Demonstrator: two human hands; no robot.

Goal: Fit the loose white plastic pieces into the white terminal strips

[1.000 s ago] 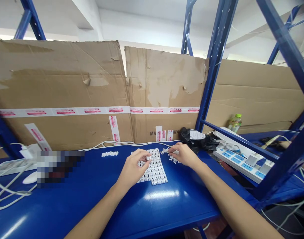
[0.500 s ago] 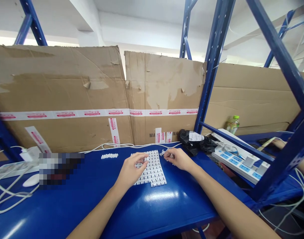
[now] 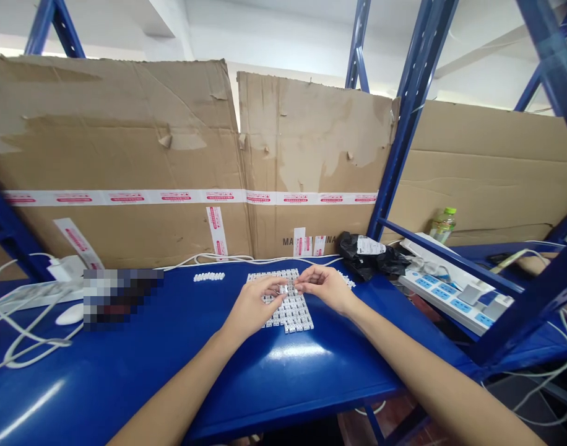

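A flat grid of small white plastic pieces (image 3: 295, 313) lies on the blue table (image 3: 288, 378). My left hand (image 3: 253, 305) rests on the grid's left side, fingers pinched together at its upper part. My right hand (image 3: 327, 287) has come in beside it, fingertips pinched on a small white piece (image 3: 291, 287) right where the two hands meet above the grid. A loose heap of white pieces (image 3: 348, 282) lies just right of my right hand. A short row of white pieces (image 3: 209, 277) lies apart to the left.
Taped cardboard sheets (image 3: 195, 167) wall off the back of the table. A black bag (image 3: 369, 257), a white power strip (image 3: 450, 297) and a green-capped bottle (image 3: 441, 226) are at the right behind blue rack posts (image 3: 404, 124). White cables (image 3: 28, 347) lie at the left. Another person's hand (image 3: 534, 265) shows far right.
My right hand left the loose heap at the right and moved left to meet my left hand over the grid. The camera view shifted slightly.
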